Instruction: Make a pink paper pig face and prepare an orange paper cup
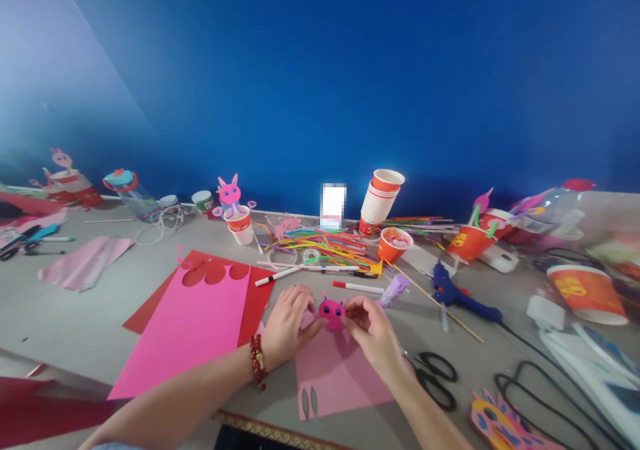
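Between my hands is a small round pink paper face [333,315] with dark eyes and two little points on top. My left hand [291,323], with a red bead bracelet [257,360] at the wrist, pinches its left edge. At the opposite edge, the thumb and fingers of my right hand [373,335] close on it. Beneath them lies a light pink sheet [345,383] with two narrow slots cut near its lower left corner. Black-handled scissors [435,377] rest beside my right forearm, their blades partly hidden by it.
A bright pink sheet [200,323] with round cut-outs overlaps a red sheet [263,283] on the left. Coloured pipe cleaners [330,243] and stacked paper cups [377,203] are behind. A blue glue gun [465,297], its cable, and a purple glue stick [395,290] lie to the right.
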Demonstrator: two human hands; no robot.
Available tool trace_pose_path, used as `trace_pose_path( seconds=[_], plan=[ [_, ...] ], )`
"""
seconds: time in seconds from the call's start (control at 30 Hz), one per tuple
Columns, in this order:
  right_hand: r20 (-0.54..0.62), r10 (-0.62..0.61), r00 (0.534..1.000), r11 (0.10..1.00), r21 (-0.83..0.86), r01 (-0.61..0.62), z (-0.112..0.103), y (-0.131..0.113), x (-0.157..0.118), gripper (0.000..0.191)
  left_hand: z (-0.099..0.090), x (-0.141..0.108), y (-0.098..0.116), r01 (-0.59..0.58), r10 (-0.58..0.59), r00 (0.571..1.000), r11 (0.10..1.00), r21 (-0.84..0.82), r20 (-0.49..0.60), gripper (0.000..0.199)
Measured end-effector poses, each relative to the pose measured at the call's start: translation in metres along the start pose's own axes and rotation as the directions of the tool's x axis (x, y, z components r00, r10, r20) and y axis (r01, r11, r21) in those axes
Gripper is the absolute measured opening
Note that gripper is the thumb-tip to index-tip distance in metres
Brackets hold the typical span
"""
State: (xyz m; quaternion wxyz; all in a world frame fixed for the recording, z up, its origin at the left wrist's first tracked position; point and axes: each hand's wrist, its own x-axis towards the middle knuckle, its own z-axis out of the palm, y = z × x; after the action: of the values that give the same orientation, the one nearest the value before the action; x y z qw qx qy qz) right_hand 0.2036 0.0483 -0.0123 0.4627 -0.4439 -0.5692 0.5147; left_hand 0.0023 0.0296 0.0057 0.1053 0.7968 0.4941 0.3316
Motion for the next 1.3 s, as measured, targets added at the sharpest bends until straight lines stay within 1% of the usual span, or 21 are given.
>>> trace_pose_path(
  seconds=[0.03, 0.1, 0.13, 0.17, 0.23, 0.27, 0.3, 0.33, 0.4, 0.47, 0.57, 0.67, 0.77, 0.83, 0.87, 1.0, 1.07, 1.2, 1.3],
  plan=[
    [-0.014, -0.013, 1.000, 1.000, 0.005, 0.014, -0.001, -0.002, 0.000, 0.013, -0.003, 0.001, 0.001, 0.005, -0.005, 1.000, 1.000, -0.007, -0.015, 0.017],
    [-0.045, -0.035, 0.998, 0.999, 0.023, 0.036, -0.002, -0.007, 0.000, 0.016, -0.006, 0.002, 0.002, 0.050, -0.051, 0.998, 0.998, -0.043, -0.032, 0.014],
    [-0.059, -0.041, 0.997, 0.999, 0.031, 0.043, -0.002, -0.009, 0.000, 0.018, -0.007, 0.002, 0.002, 0.084, -0.087, 0.996, 0.993, -0.088, -0.026, 0.007],
    [-0.071, -0.043, 0.997, 0.998, 0.037, 0.046, -0.002, -0.011, 0.000, 0.020, -0.007, 0.003, 0.001, 0.123, -0.126, 0.992, 0.980, -0.154, -0.007, 0.009],
    [-0.082, -0.036, 0.996, 0.998, 0.050, 0.040, -0.001, -0.013, 0.000, 0.023, -0.006, 0.004, 0.000, 0.217, -0.205, 0.976, 0.924, -0.314, 0.072, 0.029],
    [-0.080, -0.030, 0.996, 0.997, 0.062, 0.035, -0.001, -0.013, 0.000, 0.024, -0.005, 0.005, 0.000, 0.265, -0.236, 0.964, 0.882, -0.389, 0.123, 0.034],
    [-0.075, -0.026, 0.997, 0.997, 0.075, 0.032, 0.000, -0.014, -0.001, 0.024, -0.004, 0.006, 0.000, 0.313, -0.262, 0.949, 0.834, -0.454, 0.174, 0.033],
    [-0.070, -0.024, 0.997, 0.995, 0.090, 0.031, 0.000, -0.014, -0.001, 0.024, -0.003, 0.008, 0.000, 0.356, -0.281, 0.934, 0.785, -0.507, 0.222, 0.029],
    [-0.060, -0.026, 0.998, 0.993, 0.117, 0.033, 0.001, -0.014, -0.001, 0.023, -0.002, 0.010, 0.001, 0.421, -0.292, 0.906, 0.704, -0.572, 0.307, 0.024],
    [-0.058, -0.029, 0.998, 0.991, 0.132, 0.036, 0.001, -0.014, -0.001, 0.022, 0.000, 0.012, 0.002, 0.450, -0.286, 0.891, 0.660, -0.601, 0.352, 0.031],
    [-0.070, -0.009, 0.997, 0.989, 0.146, 0.020, 0.001, -0.014, -0.001, 0.024, 0.003, 0.014, 0.005, 0.457, -0.312, 0.889, 0.620, -0.638, 0.334, 0.036],
    [-0.078, 0.043, 0.996, 0.988, 0.151, -0.030, 0.000, -0.014, -0.001, 0.028, 0.002, 0.014, 0.008, 0.472, -0.349, 0.880, 0.567, -0.675, 0.322, 0.040],
    [0.010, 0.099, 0.995, 0.984, 0.148, -0.099, 0.001, -0.014, -0.002, 0.031, 0.001, 0.014, 0.011, 0.494, -0.371, 0.865, 0.521, -0.696, 0.337, 0.044],
    [0.067, 0.114, 0.991, 0.981, 0.153, -0.123, 0.001, -0.014, -0.002, 0.032, 0.000, 0.013, 0.011, 0.504, -0.377, 0.859, 0.496, -0.707, 0.347, 0.044],
    [0.077, 0.114, 0.991, 0.980, 0.157, -0.125, 0.002, -0.014, -0.002, 0.033, 0.001, 0.013, 0.011, 0.509, -0.379, 0.855, 0.486, -0.710, 0.354, 0.044],
    [0.066, 0.109, 0.992, 0.979, 0.167, -0.118, 0.002, -0.012, -0.002, 0.034, 0.005, 0.011, 0.007, 0.524, -0.372, 0.847, 0.461, -0.716, 0.379, 0.043],
    [0.060, 0.106, 0.993, 0.983, 0.146, -0.113, 0.002, -0.012, -0.003, 0.035, 0.008, 0.010, 0.004, 0.517, -0.374, 0.851, 0.478, -0.710, 0.368, 0.042],
    [0.048, 0.081, 0.996, 0.992, 0.095, -0.085, 0.002, -0.012, -0.003, 0.037, 0.008, 0.010, 0.000, 0.470, -0.367, 0.880, 0.588, -0.659, 0.301, 0.037],
    [0.051, 0.075, 0.996, 0.994, 0.076, -0.079, 0.002, -0.013, -0.004, 0.036, -0.002, 0.015, -0.007, 0.433, -0.357, 0.900, 0.671, -0.602, 0.249, 0.032]
  ],
)
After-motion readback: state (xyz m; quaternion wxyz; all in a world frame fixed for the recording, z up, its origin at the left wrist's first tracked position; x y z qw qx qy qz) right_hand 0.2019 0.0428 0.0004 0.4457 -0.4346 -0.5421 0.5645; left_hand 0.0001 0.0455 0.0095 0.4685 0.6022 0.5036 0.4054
